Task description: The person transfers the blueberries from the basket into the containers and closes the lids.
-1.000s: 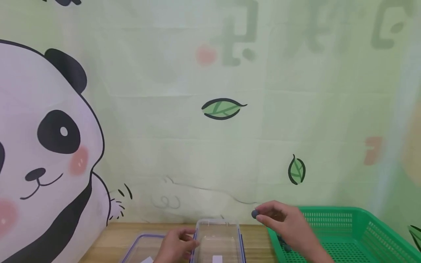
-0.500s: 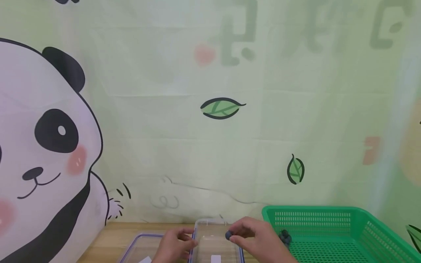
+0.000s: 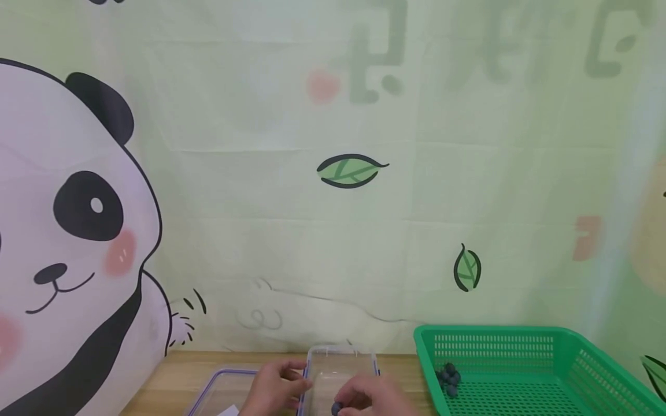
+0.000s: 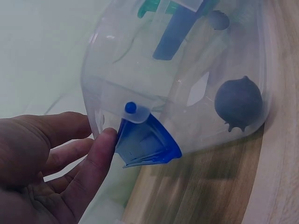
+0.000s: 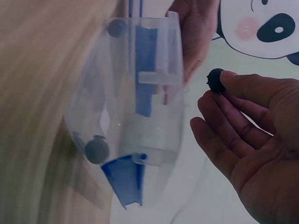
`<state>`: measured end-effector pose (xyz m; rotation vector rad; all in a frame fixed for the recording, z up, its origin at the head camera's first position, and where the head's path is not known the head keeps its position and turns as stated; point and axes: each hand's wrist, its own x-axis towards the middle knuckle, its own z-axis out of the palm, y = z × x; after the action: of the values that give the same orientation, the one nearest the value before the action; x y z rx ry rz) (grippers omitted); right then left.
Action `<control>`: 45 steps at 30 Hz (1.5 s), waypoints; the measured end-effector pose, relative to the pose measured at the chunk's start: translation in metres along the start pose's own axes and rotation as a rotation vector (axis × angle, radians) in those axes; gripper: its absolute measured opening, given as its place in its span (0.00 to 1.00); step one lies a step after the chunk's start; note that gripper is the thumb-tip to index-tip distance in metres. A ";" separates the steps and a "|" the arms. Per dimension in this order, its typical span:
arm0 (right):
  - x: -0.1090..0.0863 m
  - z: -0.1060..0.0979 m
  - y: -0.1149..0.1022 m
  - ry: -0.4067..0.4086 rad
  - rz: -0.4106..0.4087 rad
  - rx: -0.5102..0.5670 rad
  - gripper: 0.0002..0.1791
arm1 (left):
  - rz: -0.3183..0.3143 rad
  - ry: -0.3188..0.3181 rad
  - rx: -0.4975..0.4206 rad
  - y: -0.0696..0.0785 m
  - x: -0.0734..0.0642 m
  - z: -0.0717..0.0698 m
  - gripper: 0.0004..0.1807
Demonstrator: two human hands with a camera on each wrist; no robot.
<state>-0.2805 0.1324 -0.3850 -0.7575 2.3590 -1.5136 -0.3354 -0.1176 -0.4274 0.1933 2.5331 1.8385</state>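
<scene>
My right hand pinches a blueberry between thumb and fingertips over the clear plastic container. In the right wrist view, the berry sits just outside the container's open rim, with the hand's other fingers loosely bent below it. My left hand holds the container's left rim, thumb and fingers close by a blue side clip. Through the clear wall show one blueberry near the close end and another blueberry farther along the bottom.
A green plastic basket stands at the right, with several blueberries in its left corner. Left of the container lies a clear piece with a blue-purple edge. A panda-print cloth hangs behind the wooden table.
My right hand has moved left and down from the basket's edge to over the container, carrying the blueberry. My left hand stays at the rim.
</scene>
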 end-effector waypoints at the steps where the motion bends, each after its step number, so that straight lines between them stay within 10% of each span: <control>1: 0.001 0.002 0.002 -0.021 0.013 0.018 0.05 | 0.003 -0.001 0.000 0.000 0.000 0.000 0.21; 11: 0.023 0.011 0.052 -0.177 -0.129 -0.031 0.08 | 0.010 -0.004 0.003 0.000 0.000 0.000 0.20; 20: 0.016 0.017 0.040 -0.147 -0.060 -0.002 0.06 | 0.004 -0.002 -0.001 0.000 0.000 0.000 0.20; 29: 0.048 0.016 0.112 -0.156 -0.155 -0.129 0.09 | 0.007 -0.001 0.000 0.000 -0.001 0.001 0.20; 45: 0.018 0.012 0.040 -0.122 -0.055 -0.034 0.06 | 0.032 -0.007 0.006 -0.002 -0.001 0.001 0.19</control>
<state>-0.3016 0.1261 -0.4245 -0.9026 2.2977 -1.4084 -0.3348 -0.1176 -0.4294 0.2419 2.5465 1.8380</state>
